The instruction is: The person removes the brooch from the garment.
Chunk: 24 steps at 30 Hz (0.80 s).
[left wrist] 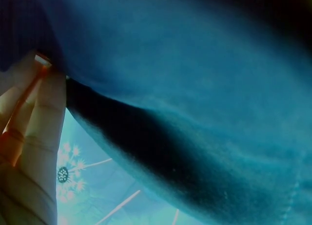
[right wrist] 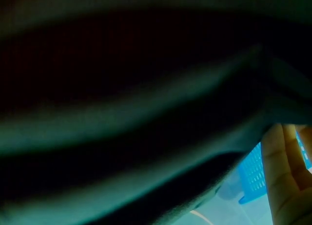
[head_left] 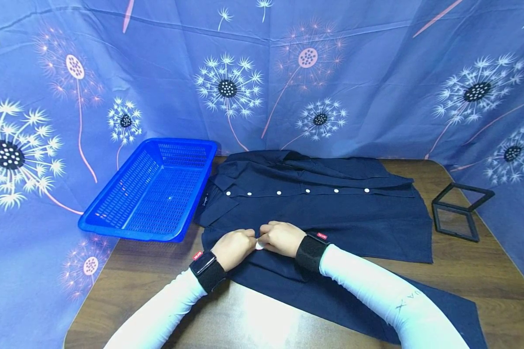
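Note:
A dark navy shirt (head_left: 332, 213) lies across the table with its collar to the left and a row of white buttons (head_left: 307, 191) along its front. Both hands meet at the near side of the shirt, fingertips nearly touching. My left hand (head_left: 235, 248) pinches the cloth there, and my right hand (head_left: 284, 238) grips it just beside. Between the fingertips shows a small white piece (head_left: 259, 245); I cannot tell what it is. One sleeve (head_left: 375, 305) stretches toward the lower right, beneath the right forearm. Dark cloth fills most of both wrist views.
A blue plastic basket (head_left: 181, 237) with perforated walls stands left of the collar, partly over the table edge. To the right, a black hinged frame (head_left: 456, 209) with clear panels stands half unfolded on the wooden table (head_left: 502, 271). Patterned blue cloth (head_left: 157, 58) hangs behind.

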Each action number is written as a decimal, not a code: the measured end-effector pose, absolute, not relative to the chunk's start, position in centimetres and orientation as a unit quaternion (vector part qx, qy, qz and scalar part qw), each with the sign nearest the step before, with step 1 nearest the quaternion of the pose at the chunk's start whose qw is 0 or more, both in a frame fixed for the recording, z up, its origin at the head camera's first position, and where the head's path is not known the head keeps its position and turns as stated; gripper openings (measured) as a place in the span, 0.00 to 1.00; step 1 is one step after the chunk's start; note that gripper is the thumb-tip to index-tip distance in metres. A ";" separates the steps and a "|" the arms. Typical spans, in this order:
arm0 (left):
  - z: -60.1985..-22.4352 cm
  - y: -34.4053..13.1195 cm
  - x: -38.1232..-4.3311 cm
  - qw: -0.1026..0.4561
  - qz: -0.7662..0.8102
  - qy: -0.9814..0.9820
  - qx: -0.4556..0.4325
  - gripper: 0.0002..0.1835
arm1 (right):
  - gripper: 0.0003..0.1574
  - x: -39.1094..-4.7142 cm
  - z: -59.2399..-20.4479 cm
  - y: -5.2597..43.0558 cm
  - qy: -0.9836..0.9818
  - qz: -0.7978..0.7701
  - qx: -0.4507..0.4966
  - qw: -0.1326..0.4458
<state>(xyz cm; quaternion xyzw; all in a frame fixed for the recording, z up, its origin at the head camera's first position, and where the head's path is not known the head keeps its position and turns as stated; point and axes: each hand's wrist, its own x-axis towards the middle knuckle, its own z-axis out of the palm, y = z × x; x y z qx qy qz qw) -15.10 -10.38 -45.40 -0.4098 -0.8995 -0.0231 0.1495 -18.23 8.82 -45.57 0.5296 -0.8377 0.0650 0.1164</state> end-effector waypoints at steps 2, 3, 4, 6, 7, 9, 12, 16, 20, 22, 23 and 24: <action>-45.4 -10.4 -15.1 0.150 -0.021 -0.899 -0.411 0.09 | 0.06 -18.2 -45.6 8.8 -0.836 0.065 0.532 0.121; -45.4 -10.4 -15.1 0.150 -0.021 -0.899 -0.412 0.09 | 0.06 -18.2 -45.6 8.8 -0.835 0.064 0.532 0.123; -45.5 -10.4 -15.1 0.150 -0.020 -0.899 -0.412 0.09 | 0.06 -18.2 -45.5 8.8 -0.835 0.063 0.532 0.124; -45.6 -10.4 -15.2 0.151 -0.019 -0.898 -0.412 0.09 | 0.05 -18.2 -45.5 8.9 -0.835 0.067 0.531 0.123; -45.6 -10.4 -15.2 0.151 -0.020 -0.898 -0.412 0.09 | 0.05 -18.1 -45.5 8.9 -0.836 0.071 0.530 0.121; -45.7 -10.4 -15.3 0.153 -0.022 -0.899 -0.411 0.09 | 0.05 -18.2 -45.5 8.9 -0.838 0.083 0.527 0.114; -45.8 -10.5 -15.3 0.155 -0.027 -0.899 -0.410 0.09 | 0.06 -18.2 -45.5 9.0 -0.842 0.106 0.520 0.100; -45.9 -10.6 -15.4 0.150 -0.038 -0.899 -0.409 0.09 | 0.06 -18.3 -45.4 9.2 -0.847 0.121 0.510 0.088; -45.9 -10.7 -15.4 0.140 -0.056 -0.902 -0.405 0.07 | 0.05 -18.4 -45.1 9.3 -0.850 0.122 0.505 0.086; -45.9 -10.7 -15.5 0.136 -0.064 -0.902 -0.404 0.06 | 0.05 -18.4 -45.0 9.3 -0.850 0.123 0.504 0.086; -45.9 -10.8 -15.5 0.134 -0.066 -0.903 -0.403 0.06 | 0.05 -18.4 -44.9 9.3 -0.851 0.124 0.503 0.085; -45.9 -10.8 -15.5 0.133 -0.068 -0.903 -0.402 0.06 | 0.05 -18.4 -44.9 9.4 -0.851 0.124 0.503 0.085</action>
